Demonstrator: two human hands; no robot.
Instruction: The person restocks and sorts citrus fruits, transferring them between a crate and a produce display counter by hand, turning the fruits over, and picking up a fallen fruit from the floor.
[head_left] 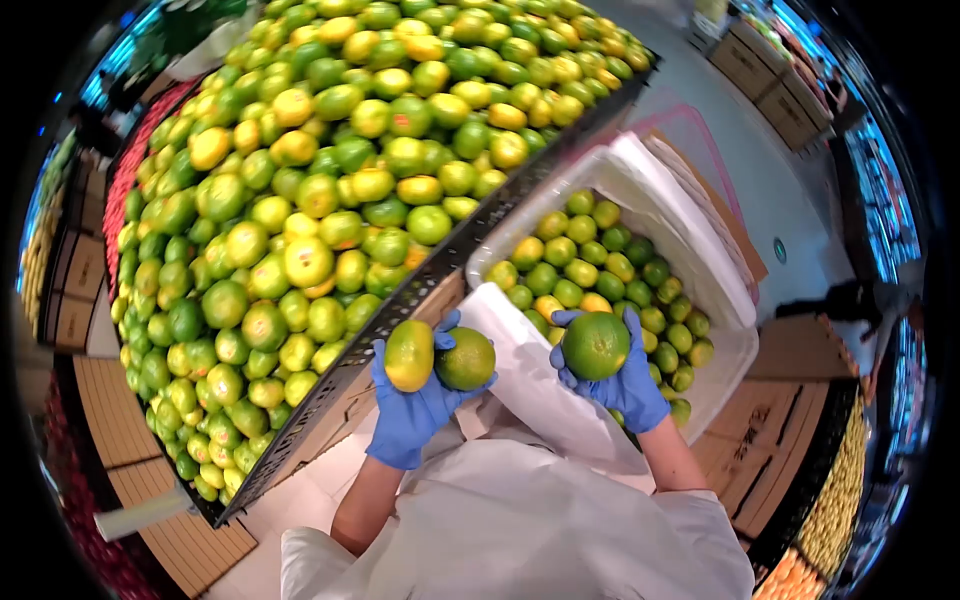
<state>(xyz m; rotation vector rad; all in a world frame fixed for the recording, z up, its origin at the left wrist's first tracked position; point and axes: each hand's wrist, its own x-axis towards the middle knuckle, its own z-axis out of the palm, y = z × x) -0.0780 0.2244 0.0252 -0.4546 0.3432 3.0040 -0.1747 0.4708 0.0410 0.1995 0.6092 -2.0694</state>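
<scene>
My left hand (405,425), in a blue glove, holds two mandarins side by side: a yellow-green one (409,355) and a greener one (466,359). One large green mandarin (596,346) rests in my gloved right hand (638,392), the fingers curled round it. Behind and beside that hand is a white foam box (735,365) with many green and yellow mandarins (583,262) in it. To the left, a big sloping pile of mandarins (310,260) fills a display stand, close to my left hand.
A black perforated rim (440,262) edges the display stand. White sheet material (530,375) hangs over the near side of the foam box. Cardboard boxes (765,440) stand at the right. A person in dark clothing (850,305) is at the far right.
</scene>
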